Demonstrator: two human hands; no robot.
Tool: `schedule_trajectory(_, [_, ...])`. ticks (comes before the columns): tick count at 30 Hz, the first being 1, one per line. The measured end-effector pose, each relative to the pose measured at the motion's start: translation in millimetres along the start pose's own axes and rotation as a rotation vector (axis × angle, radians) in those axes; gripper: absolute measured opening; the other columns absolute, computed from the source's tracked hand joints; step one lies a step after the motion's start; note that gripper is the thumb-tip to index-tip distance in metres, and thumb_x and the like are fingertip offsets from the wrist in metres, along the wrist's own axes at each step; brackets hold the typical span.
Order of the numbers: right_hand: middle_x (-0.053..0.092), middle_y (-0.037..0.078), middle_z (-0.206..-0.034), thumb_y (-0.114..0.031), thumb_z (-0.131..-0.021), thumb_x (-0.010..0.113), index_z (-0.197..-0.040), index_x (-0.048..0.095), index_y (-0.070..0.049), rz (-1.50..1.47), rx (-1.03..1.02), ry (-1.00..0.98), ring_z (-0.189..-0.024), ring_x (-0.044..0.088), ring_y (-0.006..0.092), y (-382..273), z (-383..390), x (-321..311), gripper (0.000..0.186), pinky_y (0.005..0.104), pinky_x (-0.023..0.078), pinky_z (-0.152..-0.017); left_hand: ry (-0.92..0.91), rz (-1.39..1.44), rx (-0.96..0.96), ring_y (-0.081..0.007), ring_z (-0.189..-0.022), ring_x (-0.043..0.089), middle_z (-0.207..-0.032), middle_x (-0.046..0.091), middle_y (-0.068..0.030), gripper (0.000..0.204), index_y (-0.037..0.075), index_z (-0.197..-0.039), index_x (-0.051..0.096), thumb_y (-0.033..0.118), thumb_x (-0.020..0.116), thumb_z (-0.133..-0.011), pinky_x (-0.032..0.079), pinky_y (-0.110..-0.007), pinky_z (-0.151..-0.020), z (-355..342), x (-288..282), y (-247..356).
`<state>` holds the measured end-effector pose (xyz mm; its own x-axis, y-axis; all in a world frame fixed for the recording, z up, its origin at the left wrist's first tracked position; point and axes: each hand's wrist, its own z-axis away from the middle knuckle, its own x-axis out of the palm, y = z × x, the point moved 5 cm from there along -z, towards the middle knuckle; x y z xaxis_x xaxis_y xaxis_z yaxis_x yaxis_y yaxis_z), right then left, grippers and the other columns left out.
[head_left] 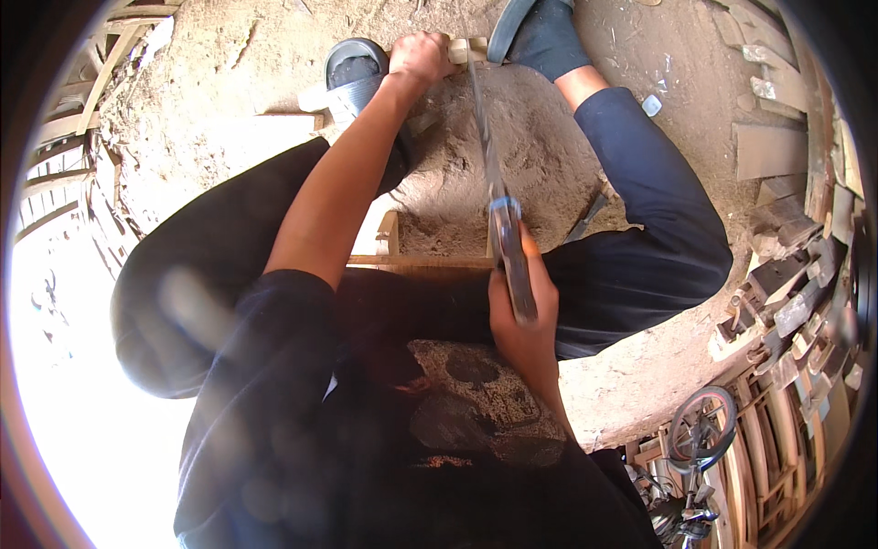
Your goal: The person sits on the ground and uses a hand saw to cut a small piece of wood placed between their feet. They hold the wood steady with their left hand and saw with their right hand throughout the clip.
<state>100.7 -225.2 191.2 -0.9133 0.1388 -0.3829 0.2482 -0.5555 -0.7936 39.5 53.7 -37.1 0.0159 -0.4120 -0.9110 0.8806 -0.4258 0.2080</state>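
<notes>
Between the person's two sandals, the left hand clasps a small wood block. The right hand is wrapped around the handle of a saw, blade reaching the block. I can't read the print on the dark shirt.

The left grip hides one end of the wood block; ahead of the right grip, the handsaw shows teeth too small to tell; behind it, the bicycle is cropped.
</notes>
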Motion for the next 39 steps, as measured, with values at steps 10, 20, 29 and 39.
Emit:
schedule_trajectory(10, [0.06,0.027,-0.113,0.0,-0.085,0.051,-0.141,0.036,0.0,0.006,0.128,-0.049,-0.094,0.065,0.0402,19.8,7.0,-5.7,0.058,0.0353,0.052,-0.076,-0.07,-0.009,0.035,-0.0301,-0.097,0.067,-0.1,0.069,-0.0147,0.045,0.016,-0.103,0.069,0.051,0.07,-0.075,0.052,-0.04,-0.086,-1.6,-1.1,7.4])
schedule_trajectory(20, [0.06,0.026,-0.115,0.005,-0.082,0.048,-0.139,0.039,0.002,-0.042,0.174,-0.082,-0.097,0.067,0.0303,19.5,7.3,-10.4,0.058,0.0322,0.051,-0.08,-0.008,-0.017,-0.027,-0.0276,-0.097,0.067,-0.1,0.07,-0.0131,0.053,0.015,-0.104,0.069,0.056,0.074,-0.069,0.052,-0.038,-0.087,-4.7,0.2,-7.3])
schedule_trajectory(29, [0.064,0.023,-0.112,0.004,-0.082,0.05,-0.139,0.04,0.002,-0.061,0.121,-0.046,-0.085,0.069,0.0305,26.8,31.3,-13.7,0.057,0.0286,0.051,-0.071,-0.019,-0.106,-0.022,-0.0288,-0.096,0.067,-0.099,0.07,-0.012,0.056,0.016,-0.104,0.069,0.061,0.071,-0.071,0.052,-0.039,-0.086,-2.8,7.7,-4.7])
schedule_trajectory(39, [0.064,0.02,-0.09,0.004,-0.081,0.052,-0.138,0.042,-0.001,-0.164,0.066,0.023,-0.071,0.066,0.0279,28.4,31.9,-22.2,0.058,0.0304,0.05,-0.066,-0.064,-0.108,-0.036,-0.03,-0.095,0.068,-0.1,0.07,-0.0141,0.056,0.015,-0.105,0.068,0.062,0.067,-0.074,0.053,-0.039,-0.084,0.9,-14.3,6.5])
